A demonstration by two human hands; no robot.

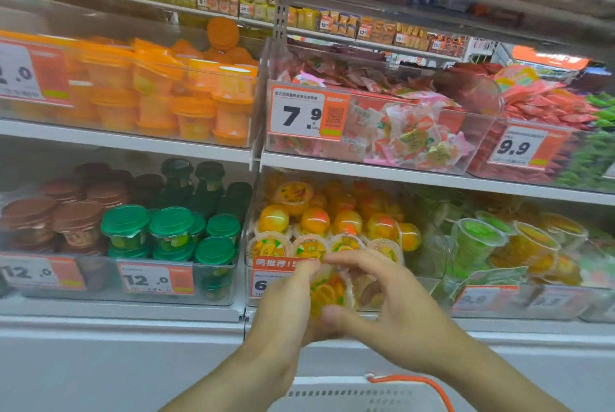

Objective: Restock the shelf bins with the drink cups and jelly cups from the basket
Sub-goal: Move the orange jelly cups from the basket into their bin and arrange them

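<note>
Jelly cup (327, 295): a clear cup of orange and yellow fruit jelly is being held up in front of the lower shelf's middle bin, covering part of that bin's price tag; motion blur is smearing its outline.
Cup's axis: the blur is hiding which way the lid is facing, so I cannot tell where the long axis is pointing.
Left hand (283, 305): it is cupping the jelly cup from the left and below, fingers curling up along its side with the fingertips reaching the top edge.
Right hand (389, 308): it is closing on the same cup from the right, thumb pressing near the cup's bottom, fingers arching over its top, slightly spread.
Middle bin (253, 265): a clear bin is sitting just behind the hands, holding rows of domed orange-yellow jelly cups stacked to the back.
Green-lidded cups (173, 228): these are standing upright in the bin to the left, beside brown-lidded cups (76, 218).
Right bin (446, 292): green and yellow clear cups are lying tilted in it.
Upper shelf: orange cups (196, 105) are filling the left bin, wrapped sweets (412, 135) the bin tagged 7.9.
Basket (366, 395): its white perforated rim and orange handle are showing at the bottom edge, below the forearms.
</note>
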